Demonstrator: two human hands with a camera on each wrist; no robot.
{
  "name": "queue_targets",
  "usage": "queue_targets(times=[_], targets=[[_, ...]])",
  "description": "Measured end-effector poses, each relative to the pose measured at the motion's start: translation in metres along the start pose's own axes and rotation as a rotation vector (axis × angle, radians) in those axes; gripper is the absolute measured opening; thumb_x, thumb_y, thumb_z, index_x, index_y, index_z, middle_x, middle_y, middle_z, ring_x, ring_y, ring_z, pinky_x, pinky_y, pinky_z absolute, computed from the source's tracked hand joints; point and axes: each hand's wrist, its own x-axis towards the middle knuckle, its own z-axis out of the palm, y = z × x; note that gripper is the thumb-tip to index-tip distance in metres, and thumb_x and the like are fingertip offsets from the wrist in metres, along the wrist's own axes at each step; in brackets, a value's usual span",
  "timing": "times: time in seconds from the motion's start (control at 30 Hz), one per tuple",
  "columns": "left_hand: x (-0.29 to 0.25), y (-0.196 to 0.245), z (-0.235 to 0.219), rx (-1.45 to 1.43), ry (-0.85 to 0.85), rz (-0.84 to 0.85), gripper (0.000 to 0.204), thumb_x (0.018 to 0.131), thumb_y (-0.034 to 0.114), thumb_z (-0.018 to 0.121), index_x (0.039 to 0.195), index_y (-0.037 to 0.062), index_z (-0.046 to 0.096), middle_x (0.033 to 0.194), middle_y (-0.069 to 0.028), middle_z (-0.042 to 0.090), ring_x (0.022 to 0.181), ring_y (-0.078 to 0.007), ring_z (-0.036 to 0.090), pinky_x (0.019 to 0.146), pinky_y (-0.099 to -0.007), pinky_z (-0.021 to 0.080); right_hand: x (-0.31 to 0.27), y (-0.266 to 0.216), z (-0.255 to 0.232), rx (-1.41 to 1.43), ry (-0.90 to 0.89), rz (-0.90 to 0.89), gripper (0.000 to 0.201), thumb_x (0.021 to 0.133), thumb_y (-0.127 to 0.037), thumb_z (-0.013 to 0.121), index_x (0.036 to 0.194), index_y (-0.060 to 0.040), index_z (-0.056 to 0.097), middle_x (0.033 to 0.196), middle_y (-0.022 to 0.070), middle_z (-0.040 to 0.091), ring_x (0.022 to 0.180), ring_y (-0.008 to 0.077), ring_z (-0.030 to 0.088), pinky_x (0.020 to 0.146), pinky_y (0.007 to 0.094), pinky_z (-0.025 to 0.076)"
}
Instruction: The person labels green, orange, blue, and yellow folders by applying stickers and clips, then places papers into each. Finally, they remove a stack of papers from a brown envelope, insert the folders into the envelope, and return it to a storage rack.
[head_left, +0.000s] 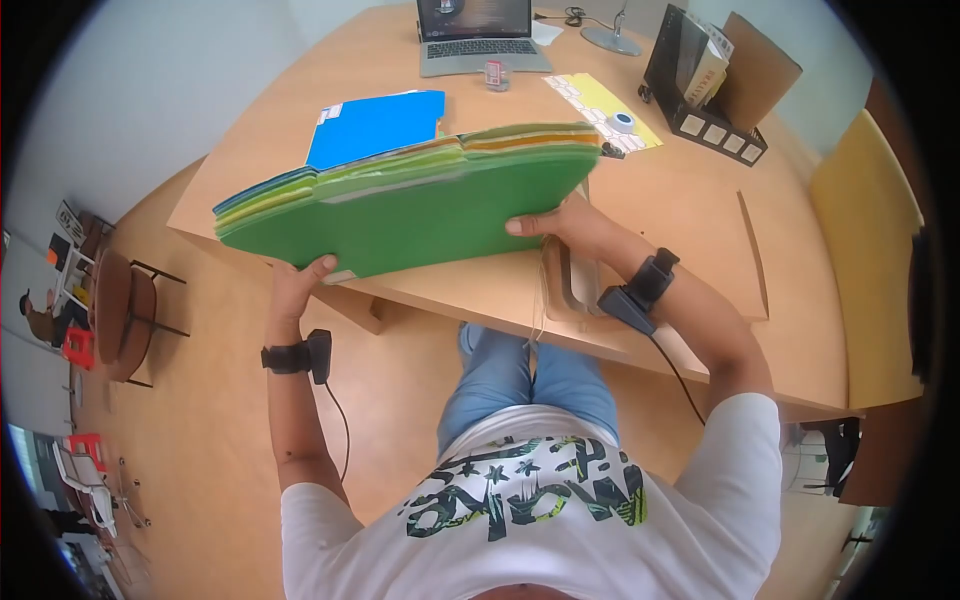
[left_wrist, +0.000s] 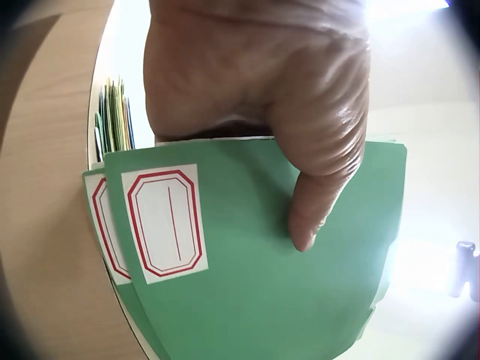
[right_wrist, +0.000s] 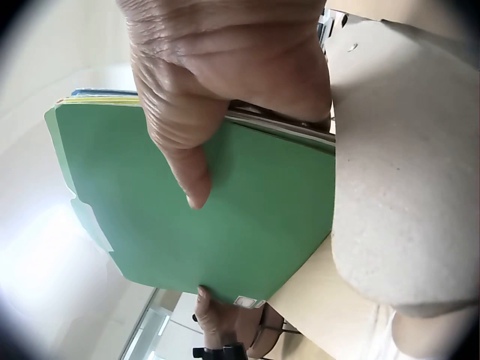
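Note:
A thick stack of file folders, green in front with yellow, orange and blue edges behind, is held tilted up over the front of the desk. My left hand grips its lower left end, thumb across the green front and fingers hidden behind. The right hand grips the right end the same way. In the left wrist view, a white label with a red border sits on the green face near the left hand. Just behind the stack, a blue folder lies on the desk.
Close to the right hand, a beige cardboard-like holder with a rounded edge stands on the desk. Farther back are a laptop, a small clear box, a yellow patterned sheet and a black organizer with books.

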Motion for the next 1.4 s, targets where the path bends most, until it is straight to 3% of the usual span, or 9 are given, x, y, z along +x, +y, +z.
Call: queue_targets(times=[0.13, 0.33, 0.43, 0.67, 0.87, 1.07, 1.17, 1.2, 1.4], targets=[[0.007, 0.01, 0.004, -0.291, -0.063, 0.092, 0.066, 0.071, 0.028, 0.08, 0.124, 0.0011, 0.052, 0.117, -0.008, 0.058, 0.11, -0.0194, 0.053, 0.095, -0.0344, 0.042, 0.002, 0.003, -0.004, 0.145, 0.019, 0.01, 0.044, 0.079, -0.012, 0.076, 0.118, -0.0016, 0.059, 0.112, 0.0047, 0.063, 0.102, 0.013, 0.058, 0.092, 0.0274, 0.046], [0.008, -0.019, -0.003, -0.299, 0.021, -0.024, 0.071, 0.069, 0.029, 0.082, 0.127, 0.0023, 0.05, 0.12, -0.0086, 0.055, 0.11, -0.0217, 0.053, 0.095, -0.0351, 0.043, 0.001, 0.012, -0.004, 0.119, 0.01, -0.029, 0.035, 0.086, -0.017, 0.07, 0.115, 0.0003, 0.062, 0.108, 0.006, 0.066, 0.098, 0.0115, 0.059, 0.088, 0.0277, 0.048], [0.005, -0.009, -0.008, -0.306, -0.099, -0.002, 0.069, 0.072, 0.028, 0.081, 0.127, 0.002, 0.05, 0.12, -0.0085, 0.056, 0.111, -0.022, 0.053, 0.096, -0.0352, 0.042, -0.002, 0.014, -0.006, -0.02, -0.038, -0.069, 0.037, 0.086, -0.02, 0.07, 0.114, 0.002, 0.062, 0.107, 0.0078, 0.066, 0.095, 0.012, 0.06, 0.083, 0.0279, 0.049], [-0.002, -0.004, 0.0, -0.393, 0.124, -0.132, 0.053, 0.089, 0.023, 0.065, 0.132, -0.0004, 0.044, 0.121, -0.009, 0.055, 0.109, -0.0218, 0.054, 0.094, -0.0352, 0.044, -0.009, -0.023, -0.05, -0.648, 0.026, -0.092, 0.05, 0.087, -0.034, 0.062, 0.125, -0.0027, 0.055, 0.084, 0.008, 0.063, 0.082, 0.0178, 0.06, 0.073, 0.0307, 0.047], [-0.02, 0.06, 0.028, -0.441, 0.073, -0.203, 0.044, 0.096, 0.021, 0.053, 0.132, -0.0001, 0.042, 0.121, -0.011, 0.056, 0.106, -0.0225, 0.057, 0.091, -0.0353, 0.049, -0.042, -0.056, -0.095, -1.426, -0.404, 0.206, 0.05, 0.077, -0.013, 0.06, 0.127, -0.0156, 0.056, 0.076, 0.0095, 0.059, 0.071, 0.0257, 0.057, 0.065, 0.0369, 0.045], [-0.019, 0.092, 0.06, -0.821, 0.016, -0.421, 0.036, 0.096, 0.023, 0.052, 0.125, 0.0014, 0.049, 0.114, -0.0111, 0.06, 0.097, -0.0222, 0.062, 0.082, -0.0351, 0.053, -0.042, -0.032, -0.094, -1.561, -0.658, 0.016, 0.033, 0.071, -0.007, 0.064, 0.104, -0.0088, 0.064, 0.081, 0.0114, 0.063, 0.079, 0.0305, 0.06, 0.069, 0.0396, 0.048], [-0.015, 0.093, 0.068, -0.965, 0.032, -0.539, 0.037, 0.095, 0.024, 0.054, 0.124, 0.0016, 0.05, 0.113, -0.0114, 0.061, 0.095, -0.0222, 0.063, 0.081, -0.0352, 0.054, -0.039, -0.039, -0.082, -1.577, -0.639, 0.159, 0.044, 0.072, -0.005, 0.065, 0.114, -0.0162, 0.061, 0.092, 0.008, 0.068, 0.093, 0.0286, 0.063, 0.077, 0.0397, 0.05], [-0.015, 0.092, 0.069, -0.991, 0.039, -0.578, 0.037, 0.095, 0.024, 0.054, 0.124, 0.0016, 0.05, 0.113, -0.0116, 0.061, 0.095, -0.0221, 0.063, 0.08, -0.0352, 0.054, -0.04, -0.034, -0.089, -1.58, -0.653, 0.003, 0.04, 0.069, -0.007, 0.065, 0.109, -0.0139, 0.064, 0.086, 0.0093, 0.067, 0.087, 0.0299, 0.063, 0.075, 0.04, 0.05], [-0.017, 0.088, 0.071, -0.907, 0.049, -0.615, 0.04, 0.093, 0.026, 0.056, 0.124, 0.0014, 0.05, 0.114, -0.0124, 0.06, 0.097, -0.0236, 0.063, 0.081, -0.0361, 0.054, -0.037, -0.039, -0.088, -1.729, -0.725, -0.044, 0.027, 0.065, -0.008, 0.064, 0.092, -0.0068, 0.064, 0.074, 0.013, 0.062, 0.066, 0.0336, 0.06, 0.06, 0.0413, 0.047]])
